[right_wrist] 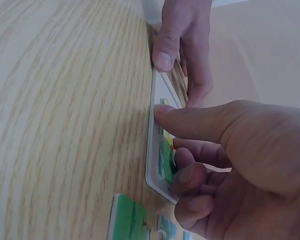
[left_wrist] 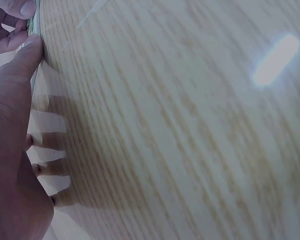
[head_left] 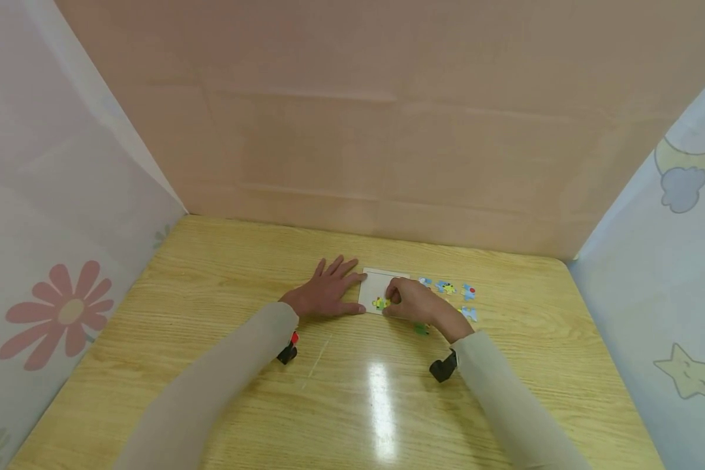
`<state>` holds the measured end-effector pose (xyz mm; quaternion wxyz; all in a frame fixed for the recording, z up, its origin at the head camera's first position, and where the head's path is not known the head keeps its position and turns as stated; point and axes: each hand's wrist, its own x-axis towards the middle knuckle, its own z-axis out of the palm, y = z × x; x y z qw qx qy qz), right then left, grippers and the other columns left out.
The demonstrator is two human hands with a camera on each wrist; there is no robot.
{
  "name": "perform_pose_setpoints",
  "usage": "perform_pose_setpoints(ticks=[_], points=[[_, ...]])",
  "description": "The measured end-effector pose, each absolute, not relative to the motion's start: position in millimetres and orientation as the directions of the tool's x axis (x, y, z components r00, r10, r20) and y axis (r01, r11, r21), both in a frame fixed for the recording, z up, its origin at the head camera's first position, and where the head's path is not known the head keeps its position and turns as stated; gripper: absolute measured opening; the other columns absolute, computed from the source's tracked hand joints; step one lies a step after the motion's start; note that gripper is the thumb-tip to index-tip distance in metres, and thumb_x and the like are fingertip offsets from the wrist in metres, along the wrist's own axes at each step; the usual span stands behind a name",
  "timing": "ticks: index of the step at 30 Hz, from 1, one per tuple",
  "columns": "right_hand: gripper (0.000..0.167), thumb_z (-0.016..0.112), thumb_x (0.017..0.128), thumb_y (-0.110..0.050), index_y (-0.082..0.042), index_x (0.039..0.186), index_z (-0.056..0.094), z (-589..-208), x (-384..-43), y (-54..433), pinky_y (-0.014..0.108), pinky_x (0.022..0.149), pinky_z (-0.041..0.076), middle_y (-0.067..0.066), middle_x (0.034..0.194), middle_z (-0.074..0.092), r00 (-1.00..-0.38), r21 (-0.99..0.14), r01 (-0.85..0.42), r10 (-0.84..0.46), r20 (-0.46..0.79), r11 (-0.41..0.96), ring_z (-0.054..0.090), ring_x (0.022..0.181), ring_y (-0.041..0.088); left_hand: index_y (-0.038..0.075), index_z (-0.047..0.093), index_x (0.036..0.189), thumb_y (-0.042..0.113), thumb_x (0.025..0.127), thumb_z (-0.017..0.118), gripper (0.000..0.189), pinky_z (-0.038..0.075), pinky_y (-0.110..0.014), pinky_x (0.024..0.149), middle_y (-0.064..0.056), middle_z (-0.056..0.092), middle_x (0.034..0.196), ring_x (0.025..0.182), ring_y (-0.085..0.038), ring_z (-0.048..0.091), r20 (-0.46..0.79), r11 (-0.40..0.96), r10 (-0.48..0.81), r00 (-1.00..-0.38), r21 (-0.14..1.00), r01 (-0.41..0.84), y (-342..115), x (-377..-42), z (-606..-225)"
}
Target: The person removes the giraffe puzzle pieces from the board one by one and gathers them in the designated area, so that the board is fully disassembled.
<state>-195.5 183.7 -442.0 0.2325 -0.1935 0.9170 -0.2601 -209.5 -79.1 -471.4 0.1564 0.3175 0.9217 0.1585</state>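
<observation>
A small white puzzle tray (head_left: 376, 282) with a raised rim lies on the table. My left hand (head_left: 327, 294) rests flat beside it with fingers spread, its thumb and index fingertip at the tray's left edge. My right hand (head_left: 414, 301) is over the tray's right part, thumb and curled fingers at a green and yellow jigsaw piece (right_wrist: 166, 159) inside the rim. A yellow-green patch of puzzle (head_left: 379, 303) shows to the left of the right fingertips. The right fingers hide part of the tray and the piece.
Several loose jigsaw pieces (head_left: 446, 287) lie to the right of the tray, partly behind the right wrist. A green piece (right_wrist: 127, 217) lies near the tray's corner. The wooden table (head_left: 241, 261) meets a brown back wall (head_left: 329, 163) and patterned side sheets.
</observation>
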Motion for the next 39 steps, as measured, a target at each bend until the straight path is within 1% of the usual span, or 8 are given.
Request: perform_pose_setpoints(ticks=[6, 13, 19, 22, 26, 31, 35, 39], points=[[0.029, 0.078, 0.098, -0.02, -0.004, 0.116, 0.062, -442.5, -195.3, 184.7, 0.038, 0.084, 0.053, 0.01, 0.108, 0.067, -0.815, -0.603, -0.21, -0.479, -0.327, 0.769, 0.06, 0.09, 0.02, 0.027, 0.031, 0.169, 0.07, 0.103, 0.053, 0.082, 0.001, -0.072, 0.132, -0.009, 0.008, 0.182, 0.169, -0.042, -0.001, -0.189, 0.753, 0.632, -0.752, 0.379, 0.537, -78.9, -209.7, -472.7], [0.03, 0.079, 0.096, -0.019, -0.004, 0.115, 0.061, -445.6, -193.7, 185.4, 0.042, 0.091, 0.055, 0.012, 0.114, 0.067, -0.829, -0.63, -0.213, -0.479, -0.288, 0.747, 0.063, 0.101, 0.023, 0.027, 0.03, 0.17, 0.071, 0.103, 0.052, 0.083, 0.002, -0.072, 0.132, -0.009, 0.007, 0.182, 0.169, -0.042, -0.001, -0.194, 0.758, 0.63, -0.752, 0.368, 0.539, -78.6, -209.4, -472.4], [0.028, 0.08, 0.096, -0.016, -0.006, 0.114, 0.061, -445.8, -189.9, 185.1, 0.042, 0.091, 0.055, 0.01, 0.114, 0.068, -0.841, -0.643, -0.231, -0.482, -0.245, 0.73, 0.064, 0.104, 0.023, 0.028, 0.031, 0.169, 0.072, 0.103, 0.051, 0.083, 0.002, -0.072, 0.132, -0.009, 0.008, 0.182, 0.169, -0.042, 0.0, -0.184, 0.762, 0.625, -0.758, 0.352, 0.543, -77.6, -210.5, -474.4], [0.022, 0.075, 0.099, -0.013, -0.005, 0.114, 0.062, -446.0, -188.6, 185.6, 0.039, 0.088, 0.055, 0.011, 0.114, 0.069, -0.841, -0.658, -0.248, -0.495, -0.218, 0.711, 0.064, 0.1, 0.022, 0.028, 0.031, 0.169, 0.072, 0.102, 0.052, 0.082, 0.003, -0.072, 0.132, -0.009, 0.008, 0.182, 0.169, -0.042, 0.001, -0.18, 0.763, 0.624, -0.76, 0.349, 0.544, -77.3, -211.4, -475.7], [0.012, 0.064, 0.106, -0.011, -0.005, 0.116, 0.064, -448.3, -188.6, 187.5, 0.033, 0.076, 0.052, 0.012, 0.113, 0.07, -0.834, -0.682, -0.262, -0.516, -0.196, 0.682, 0.062, 0.085, 0.017, 0.028, 0.032, 0.169, 0.072, 0.102, 0.052, 0.083, 0.002, -0.071, 0.132, -0.008, 0.009, 0.182, 0.169, -0.042, 0.001, -0.182, 0.768, 0.618, -0.765, 0.348, 0.538, -77.4, -211.6, -476.6], [0.013, 0.055, 0.111, -0.013, -0.006, 0.113, 0.066, -451.3, -189.5, 190.3, 0.028, 0.065, 0.047, 0.012, 0.11, 0.069, -0.821, -0.705, -0.277, -0.542, -0.179, 0.652, 0.054, 0.071, 0.014, 0.029, 0.033, 0.169, 0.072, 0.102, 0.053, 0.083, 0.002, -0.069, 0.133, -0.008, 0.009, 0.182, 0.169, -0.041, 0.001, -0.181, 0.768, 0.616, -0.767, 0.356, 0.533, -78.1, -210.9, -476.3], [0.013, 0.055, 0.111, -0.013, -0.006, 0.111, 0.066, -449.4, -188.7, 190.7, 0.028, 0.064, 0.046, 0.012, 0.107, 0.068, -0.813, -0.713, -0.283, -0.555, -0.177, 0.642, 0.053, 0.07, 0.015, 0.029, 0.032, 0.169, 0.073, 0.102, 0.052, 0.083, 0.002, -0.069, 0.133, -0.008, 0.008, 0.182, 0.169, -0.041, 0.001, -0.178, 0.767, 0.616, -0.767, 0.357, 0.533, -78.9, -211.1, -477.1], [0.013, 0.054, 0.111, -0.014, -0.008, 0.11, 0.066, -445.8, -187.7, 191.2, 0.03, 0.068, 0.048, 0.008, 0.107, 0.067, -0.813, -0.706, -0.288, -0.555, -0.177, 0.647, 0.056, 0.077, 0.015, 0.029, 0.032, 0.169, 0.073, 0.102, 0.052, 0.083, 0.002, -0.069, 0.133, -0.007, 0.008, 0.182, 0.169, -0.041, 0.001, -0.177, 0.767, 0.618, -0.766, 0.35, 0.538, -78.8, -211.3, -477.8]])
